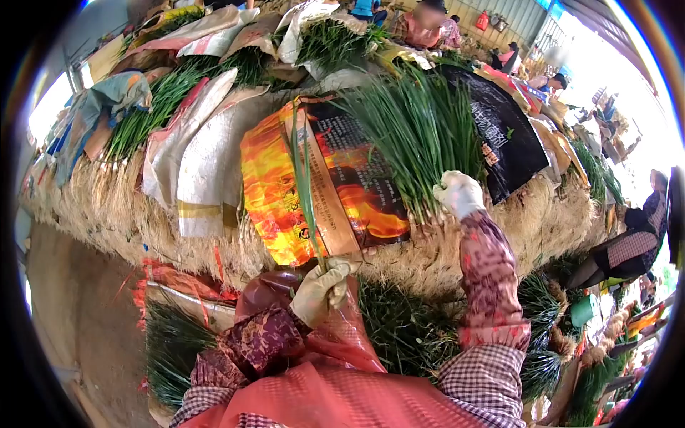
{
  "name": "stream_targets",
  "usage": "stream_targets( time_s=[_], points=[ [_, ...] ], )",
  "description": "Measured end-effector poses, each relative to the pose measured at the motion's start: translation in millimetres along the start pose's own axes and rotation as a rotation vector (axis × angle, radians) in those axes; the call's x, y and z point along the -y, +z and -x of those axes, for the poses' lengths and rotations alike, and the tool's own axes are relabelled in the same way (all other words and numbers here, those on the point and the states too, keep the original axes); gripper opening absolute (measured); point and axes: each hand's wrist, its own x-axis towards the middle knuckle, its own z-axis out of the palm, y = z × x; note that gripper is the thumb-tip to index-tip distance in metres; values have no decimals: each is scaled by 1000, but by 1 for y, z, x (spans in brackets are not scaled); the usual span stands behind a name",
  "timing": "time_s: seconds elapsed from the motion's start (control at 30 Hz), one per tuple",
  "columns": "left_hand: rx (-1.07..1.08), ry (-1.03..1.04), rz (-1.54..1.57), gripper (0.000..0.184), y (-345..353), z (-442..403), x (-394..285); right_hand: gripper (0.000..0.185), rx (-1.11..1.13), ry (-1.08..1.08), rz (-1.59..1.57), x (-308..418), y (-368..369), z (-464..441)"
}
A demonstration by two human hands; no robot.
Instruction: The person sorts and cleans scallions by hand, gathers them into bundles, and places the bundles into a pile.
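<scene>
The gloved left hand (pixel 321 291) is closed round the lower ends of a few scallion stalks (pixel 305 192), their leaves reaching up across an orange-and-black printed sack (pixel 271 167). The gloved right hand (pixel 459 194) curls at the base of a fanned scallion bunch (pixel 417 139) — whether gripping any, I cannot tell — beside a black sack (pixel 505 139).

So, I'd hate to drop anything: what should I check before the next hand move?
1. Left hand, cream-gloved, grips a few long green stalks near their lower ends: ok.
2. Right hand, white-gloved, is at the lower part of the thick heap of slender green stalks: ok.
3. Right hand has hold of a stalk: cannot tell.
4. Orange-and-black flame-patterned sack lies spread behind the held stalks: ok.
5. Held stalks' bottom tips visible: not ok, hidden.
</scene>
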Motion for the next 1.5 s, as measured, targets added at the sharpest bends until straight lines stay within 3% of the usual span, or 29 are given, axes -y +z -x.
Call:
stream_targets(
  time_s=[0.07,0.1,0.17,0.23,0.37,0.4,0.47,0.53,0.57,0.67,0.8,0.83,0.9,0.97,1.03,1.1,1.17,1.2,1.27,1.37,1.43,1.5],
  points=[
    [-23,-12,-41,25,12,2,10,27,-84,-50,-158,11,-8,37],
    [-8,-36,84,25,41,-19,48,21,-92,-184,-75,-33,-11,36],
    [-45,-91,21,23,53,-24,46,23,176,142,-514,3,-25,63],
    [-57,-92,-2,21,69,-25,39,27,226,255,-806,21,9,83],
    [19,-64,-131,21,51,-41,53,28,295,-88,-726,53,17,129],
    [-5,-76,-110,21,45,-41,57,32,348,76,-1116,37,44,132],
    [-10,-94,-43,21,37,-33,58,44,401,131,-1439,39,60,134],
    [36,-109,58,24,32,-21,55,57,536,201,-1247,56,57,134],
    [64,-115,110,25,33,-16,54,49,545,115,-1145,57,72,135],
    [-20,-130,56,25,35,-5,56,25,741,214,-1554,82,76,134],
    [20,-175,12,27,30,1,61,19,444,-210,-960,78,57,140],
    [33,-208,20,28,31,3,61,22,480,-158,-1025,75,54,144],
    [98,-213,81,28,38,7,61,20,570,175,-1234,74,43,155],
    [227,-197,158,30,39,7,62,19,433,245,-1517,67,58,163],
    [398,-109,370,30,34,0,67,18,50,-103,-919,48,44,155],
    [293,-92,297,29,23,5,73,25,257,261,-1963,16,51,161],
    [282,-30,335,30,24,9,73,32,959,137,-656,8,19,159],
    [357,-22,337,29,25,6,65,29,904,-80,-254,8,10,158],
    [251,-117,399,29,36,8,60,28,618,-155,106,-3,0,146],
    [214,-180,354,28,46,4,59,36,-14,239,-24,-54,-23,73],
    [188,-134,247,23,45,0,65,31,137,173,120,-66,-25,40],
    [208,-127,231,22,38,-5,62,30,-29,16,79,-67,-19,40]
  ],
)
